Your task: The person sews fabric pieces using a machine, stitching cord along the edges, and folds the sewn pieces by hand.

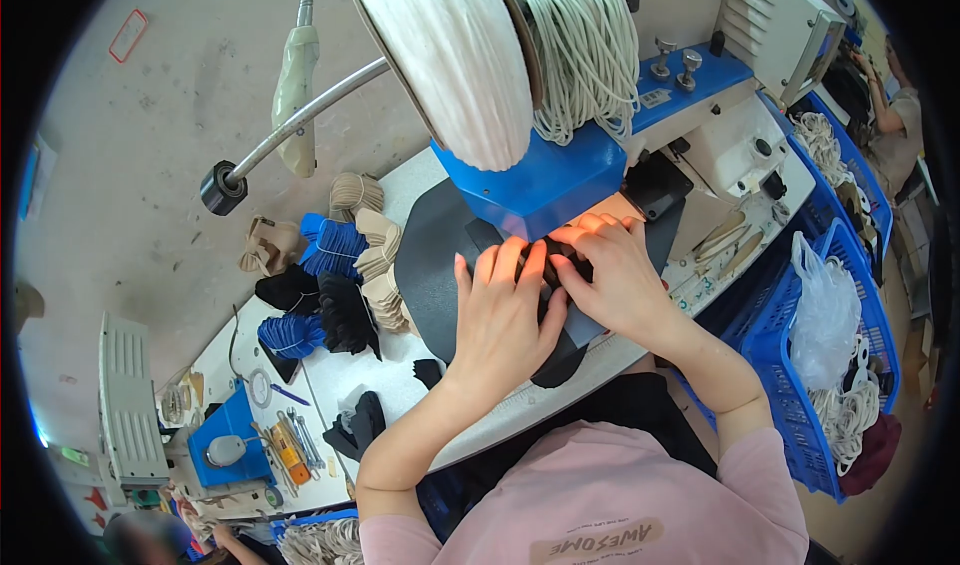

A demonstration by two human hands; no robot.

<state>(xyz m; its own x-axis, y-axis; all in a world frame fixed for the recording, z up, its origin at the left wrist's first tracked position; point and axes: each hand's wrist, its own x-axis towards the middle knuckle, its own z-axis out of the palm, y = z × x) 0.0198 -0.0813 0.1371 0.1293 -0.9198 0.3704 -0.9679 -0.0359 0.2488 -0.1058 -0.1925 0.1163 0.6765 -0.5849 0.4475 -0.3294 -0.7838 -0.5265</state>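
Note:
My left hand (500,310) rests under the blue machine head (540,180), its fingertips curled down onto a piece of black fabric (562,363). Beside it, my right hand (618,280) has bent fingers gripping the same dark material, thumb close to my left thumb. An orange light shines on the fingertips. The fabric lies over a dark grey plate (425,275) and hangs at the front edge. The machine head hides the spot just beyond my fingers.
A large white spool (450,60) and a hank of white cord (585,55) sit on the machine. Bundles of blue straps (332,247), beige straps (378,240) and black straps (345,315) lie left. A phone (657,185) lies right; a blue basket (775,350) stands beyond.

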